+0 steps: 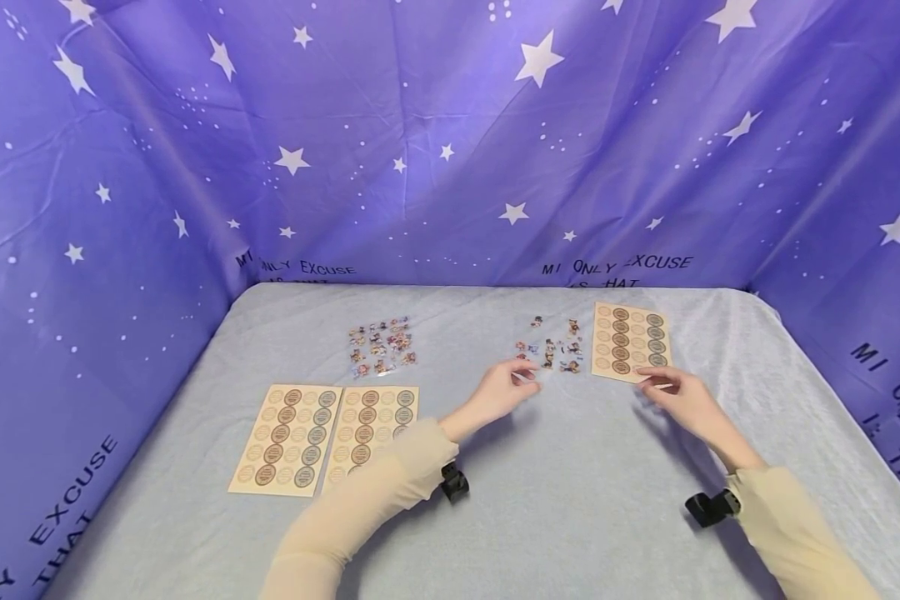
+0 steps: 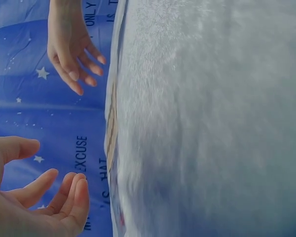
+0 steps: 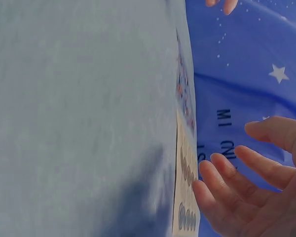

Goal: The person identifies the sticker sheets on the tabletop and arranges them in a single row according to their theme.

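In the head view, the left hand (image 1: 497,392) is held near a clear sticker sheet (image 1: 549,348), the right hand (image 1: 685,400) by the near corner of a tan label sheet (image 1: 621,337); both sheets are laid on the bench (image 1: 555,483). In the left wrist view, the left fingers (image 2: 80,197) are seen apart, slightly bent. In the right wrist view, the right fingers (image 3: 260,167) are likewise parted.

1. The left sleeve (image 1: 375,496) is long, of plain pale beige cloth, with soft folds.
2. Just beside the left sleeve's cuff there is one small black device (image 1: 454,482), blocky in shape.
3. To the right of the left sleeve, the right sleeve (image 1: 791,529) has similar beige colour.
4. On its side toward the left sleeve, a second black device (image 1: 711,508) is seen.
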Motion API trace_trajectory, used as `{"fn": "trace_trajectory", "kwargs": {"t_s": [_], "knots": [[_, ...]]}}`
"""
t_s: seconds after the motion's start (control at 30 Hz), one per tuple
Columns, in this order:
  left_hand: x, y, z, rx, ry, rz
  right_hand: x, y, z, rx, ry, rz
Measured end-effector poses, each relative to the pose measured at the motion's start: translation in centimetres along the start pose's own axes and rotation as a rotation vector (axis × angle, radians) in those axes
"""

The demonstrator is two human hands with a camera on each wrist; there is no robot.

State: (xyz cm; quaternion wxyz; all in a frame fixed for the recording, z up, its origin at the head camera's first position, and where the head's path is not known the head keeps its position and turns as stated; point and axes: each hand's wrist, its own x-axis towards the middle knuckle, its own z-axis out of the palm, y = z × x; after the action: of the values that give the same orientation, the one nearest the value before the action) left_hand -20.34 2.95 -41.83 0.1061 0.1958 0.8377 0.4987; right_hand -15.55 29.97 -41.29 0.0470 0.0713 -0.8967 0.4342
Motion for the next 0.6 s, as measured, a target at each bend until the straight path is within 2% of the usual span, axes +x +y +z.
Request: {"fn": "trace_trajectory", "kwargs": {"t_s": [0.4, 0.6], "knots": [[2.1, 0.7, 2.9, -0.036, -0.002, 0.009, 0.9, 1.8, -1.3, -0.032, 0.013, 0.053], [3.1, 1.0, 4.3, -0.076, 0.009, 0.023, 1.3, 2.7, -1.7, -0.049, 0.078, 0.042]]}}
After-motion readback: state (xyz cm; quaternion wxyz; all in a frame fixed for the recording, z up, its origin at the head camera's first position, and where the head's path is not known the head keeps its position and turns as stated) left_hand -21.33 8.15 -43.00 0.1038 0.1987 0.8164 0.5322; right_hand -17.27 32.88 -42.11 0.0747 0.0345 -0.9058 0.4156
